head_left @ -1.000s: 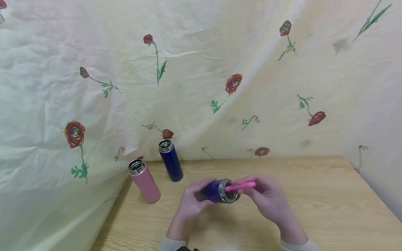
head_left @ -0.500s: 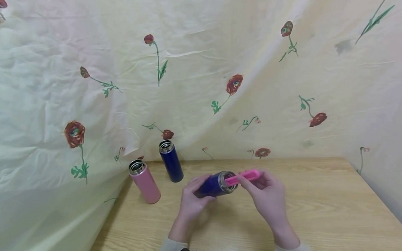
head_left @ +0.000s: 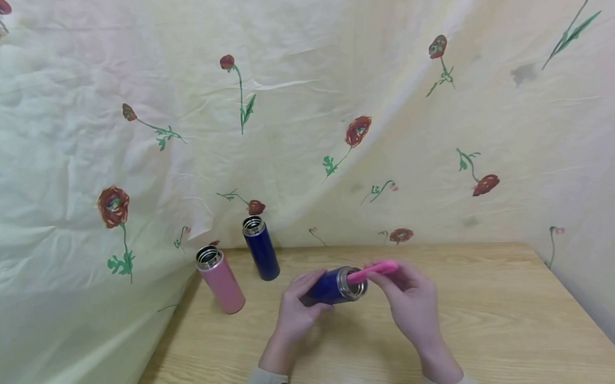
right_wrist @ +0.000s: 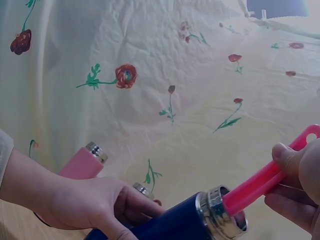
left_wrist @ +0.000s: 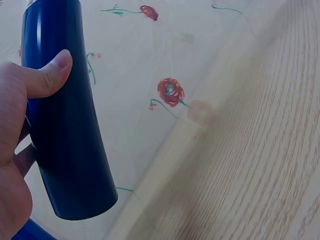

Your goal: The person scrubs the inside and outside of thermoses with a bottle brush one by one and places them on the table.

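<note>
A dark blue thermos bottle [head_left: 323, 289] is held tilted above the table, its steel-rimmed mouth pointing right. My left hand [head_left: 297, 312] grips it around the lower body; in the left wrist view the thumb lies along the blue wall [left_wrist: 70, 140]. My right hand [head_left: 415, 308] pinches a pink plastic handle [head_left: 378, 269] between thumb and fingers. In the right wrist view the handle [right_wrist: 256, 187] has a hole at its outer end and runs into the bottle's mouth. Whatever is on its inner end is hidden inside.
A pink thermos bottle [head_left: 222, 285] stands lidless at the left of the wooden table [head_left: 495, 321]. Behind it another dark blue thermos [head_left: 262, 253] stands upright, also lidless. A flower-printed cloth [head_left: 296, 158] hangs along the back and left sides.
My right hand has risen slightly and shifted away from me with the pink handle, which changes its angle in the mouth. The held bottle has tilted slightly; the standing bottles stay put.
</note>
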`<state>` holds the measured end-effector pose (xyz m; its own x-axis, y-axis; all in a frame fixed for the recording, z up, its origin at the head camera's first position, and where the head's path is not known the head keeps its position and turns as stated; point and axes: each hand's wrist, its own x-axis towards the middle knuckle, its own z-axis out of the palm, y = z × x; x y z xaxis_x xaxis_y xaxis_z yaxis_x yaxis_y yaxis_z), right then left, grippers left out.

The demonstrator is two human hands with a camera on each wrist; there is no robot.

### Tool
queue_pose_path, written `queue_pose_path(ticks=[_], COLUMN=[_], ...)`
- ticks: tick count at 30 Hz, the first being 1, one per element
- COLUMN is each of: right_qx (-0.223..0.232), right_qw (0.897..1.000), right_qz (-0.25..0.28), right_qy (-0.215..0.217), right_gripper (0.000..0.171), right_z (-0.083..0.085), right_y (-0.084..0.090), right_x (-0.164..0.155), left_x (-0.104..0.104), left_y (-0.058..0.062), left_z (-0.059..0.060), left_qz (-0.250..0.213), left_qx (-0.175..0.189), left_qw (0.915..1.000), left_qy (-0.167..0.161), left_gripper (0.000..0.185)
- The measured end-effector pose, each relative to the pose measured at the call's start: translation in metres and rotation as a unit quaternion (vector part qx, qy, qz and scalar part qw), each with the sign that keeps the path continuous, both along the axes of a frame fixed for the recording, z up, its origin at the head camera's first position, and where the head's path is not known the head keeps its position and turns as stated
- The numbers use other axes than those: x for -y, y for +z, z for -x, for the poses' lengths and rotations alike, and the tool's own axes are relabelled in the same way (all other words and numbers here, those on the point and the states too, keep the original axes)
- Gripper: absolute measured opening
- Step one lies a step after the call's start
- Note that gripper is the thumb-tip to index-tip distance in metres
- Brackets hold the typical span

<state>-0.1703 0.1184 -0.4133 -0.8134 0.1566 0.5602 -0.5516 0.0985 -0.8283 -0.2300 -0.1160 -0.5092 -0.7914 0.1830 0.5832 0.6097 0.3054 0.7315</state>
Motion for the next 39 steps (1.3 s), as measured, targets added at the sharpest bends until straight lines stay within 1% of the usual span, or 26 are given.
queue_pose_path(ticks=[4, 7, 10, 12, 14, 16, 18, 19, 21, 26, 31, 34, 37, 39], right_qx=[0.004, -0.002, -0.009, 0.009, 0.022, 0.041, 0.049, 0.046, 0.055, 0.052, 0.034, 0.013, -0.012, -0.025], right_qw=[1.000, 1.000, 1.000, 0.999, 0.997, 0.995, 0.992, 0.992, 0.989, 0.979, 0.968, 0.961, 0.958, 0.959], right_qz=[-0.006, 0.001, 0.020, 0.041, 0.070, 0.095, 0.113, 0.120, 0.133, 0.187, 0.229, 0.247, 0.257, 0.252], right_qy=[0.001, -0.001, 0.015, 0.017, 0.022, 0.009, -0.005, -0.011, -0.028, -0.063, -0.101, -0.121, -0.128, -0.126], right_gripper=[0.012, 0.014, 0.014, 0.012, 0.010, 0.010, 0.011, 0.012, 0.016, 0.026, 0.032, 0.031, 0.029, 0.028], right_z=[-0.005, -0.012, -0.017, -0.022, -0.027, -0.032, -0.036, -0.038, -0.041, -0.048, -0.051, -0.050, -0.048, -0.046], right_y=[0.005, 0.012, 0.018, 0.024, 0.029, 0.033, 0.037, 0.039, 0.041, 0.045, 0.047, 0.047, 0.045, 0.043], right_x=[-0.009, -0.018, -0.026, -0.028, -0.030, -0.030, -0.030, -0.031, -0.030, -0.030, -0.029, -0.026, -0.022, -0.019], left_x=[0.001, 0.003, 0.005, 0.007, 0.009, 0.010, 0.011, 0.011, 0.013, 0.016, 0.015, 0.013, 0.010, 0.008], left_y=[-0.002, -0.003, -0.003, -0.002, -0.001, 0.000, 0.001, 0.001, 0.000, -0.006, -0.006, -0.005, -0.005, -0.006], left_z=[0.001, 0.001, 0.001, 0.002, 0.003, 0.003, 0.004, 0.004, 0.004, 0.005, 0.006, 0.006, 0.006, 0.006], left_qz=[-0.001, -0.004, -0.012, -0.014, -0.011, -0.005, -0.001, 0.002, 0.005, 0.007, 0.006, -0.005, -0.028, -0.045], left_qx=[0.011, 0.025, 0.037, 0.038, 0.026, 0.015, 0.003, -0.001, -0.002, -0.023, -0.059, -0.082, -0.092, -0.088], left_qw=[0.9999, 0.9995, 0.9990, 0.9990, 0.9995, 0.9999, 1.0000, 1.0000, 1.0000, 0.9994, 0.9978, 0.9956, 0.9932, 0.9926], left_qy=[0.004, 0.018, 0.024, 0.020, 0.012, 0.006, 0.003, 0.004, 0.007, 0.026, 0.031, 0.046, 0.066, 0.071], left_gripper=[0.076, 0.076, 0.076, 0.076, 0.076, 0.075, 0.075, 0.075, 0.074, 0.075, 0.076, 0.076, 0.076, 0.076])
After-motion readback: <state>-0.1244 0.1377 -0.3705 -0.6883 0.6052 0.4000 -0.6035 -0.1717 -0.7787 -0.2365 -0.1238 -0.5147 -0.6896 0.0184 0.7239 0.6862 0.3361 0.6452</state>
